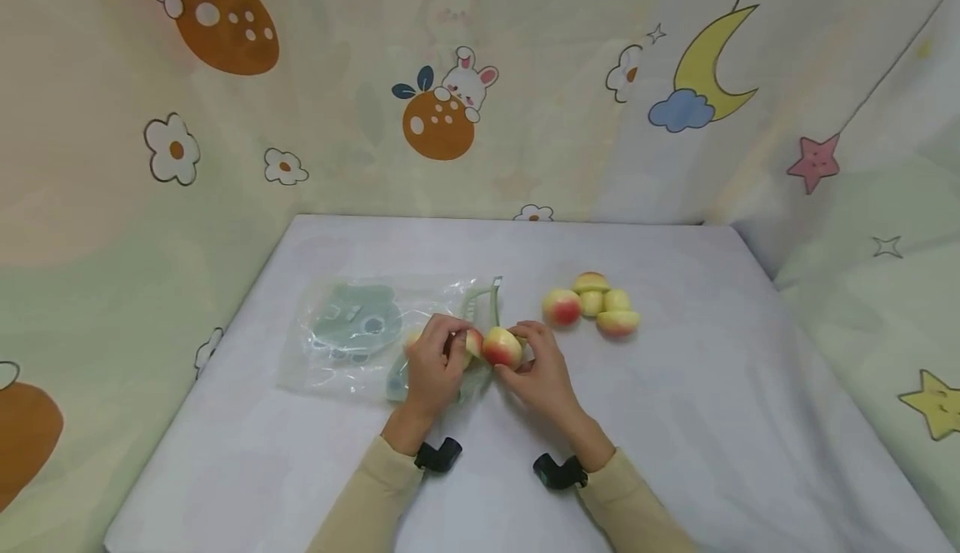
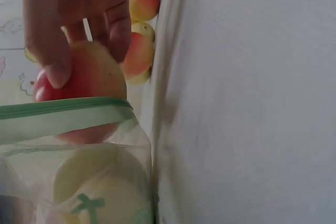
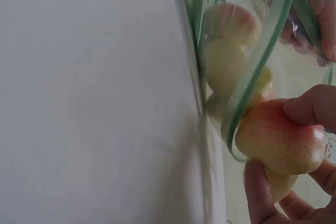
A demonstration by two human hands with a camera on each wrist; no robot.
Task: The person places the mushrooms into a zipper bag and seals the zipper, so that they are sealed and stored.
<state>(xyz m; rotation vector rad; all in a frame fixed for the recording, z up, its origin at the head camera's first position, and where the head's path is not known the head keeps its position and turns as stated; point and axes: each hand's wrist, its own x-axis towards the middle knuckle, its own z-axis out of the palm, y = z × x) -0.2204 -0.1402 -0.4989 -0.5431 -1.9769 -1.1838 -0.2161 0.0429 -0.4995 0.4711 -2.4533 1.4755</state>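
A clear zip bag (image 1: 300,361) with green print and a green zip strip (image 2: 63,109) lies on the table. My left hand (image 1: 435,361) pinches the bag's rim beside its mouth. Several red-and-yellow, mushroom-shaped pieces show through the plastic, one mushroom (image 3: 226,66) among them. Between the thumb and fingers of my right hand (image 1: 542,370) is another mushroom (image 3: 278,135), with a rounded speckled cap and a pale stem. It is at the bag's mouth, partly behind the strip in the left wrist view. Most of the left hand is outside the left wrist view.
Right of the bag, several more mushrooms (image 1: 562,307) stand and lie in a group on the white-covered table (image 1: 675,420). A patterned curtain (image 1: 337,120) rises behind the table. Black cameras (image 1: 438,455) sit on both wrists.
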